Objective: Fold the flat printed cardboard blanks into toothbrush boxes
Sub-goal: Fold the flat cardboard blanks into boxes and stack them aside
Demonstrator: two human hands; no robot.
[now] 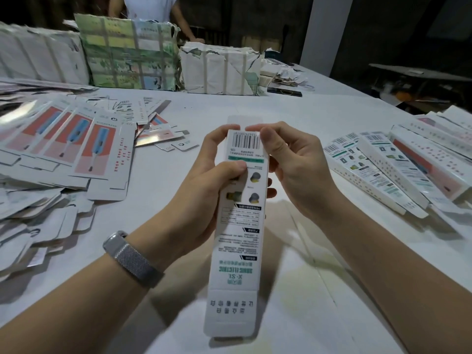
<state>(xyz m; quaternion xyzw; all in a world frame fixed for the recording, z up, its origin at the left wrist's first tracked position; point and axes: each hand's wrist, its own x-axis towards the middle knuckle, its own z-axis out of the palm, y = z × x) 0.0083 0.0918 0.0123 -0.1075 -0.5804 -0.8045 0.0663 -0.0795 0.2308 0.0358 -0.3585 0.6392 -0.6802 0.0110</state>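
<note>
A long white toothbrush box (237, 238), printed with a barcode and green text, is held lengthwise above the white table (319, 315). My left hand (204, 190) grips its left side, thumb across the printed face. My right hand (293, 159) grips the far end by the barcode, fingertips at the open top flap (245, 122). The near-end flap (229, 312) sticks out flat. Flat printed blanks (69, 146) with red and blue toothbrush pictures lie spread at the left. Folded boxes (398, 164) lie in a row at the right.
Paper-wrapped bundles (219, 70) and a green printed bundle (127, 54) stand at the table's far side. A person in white (150, 8) stands behind them. Loose paper scraps (283, 72) lie at the back right. A silver watch band (132, 256) sits on my left wrist.
</note>
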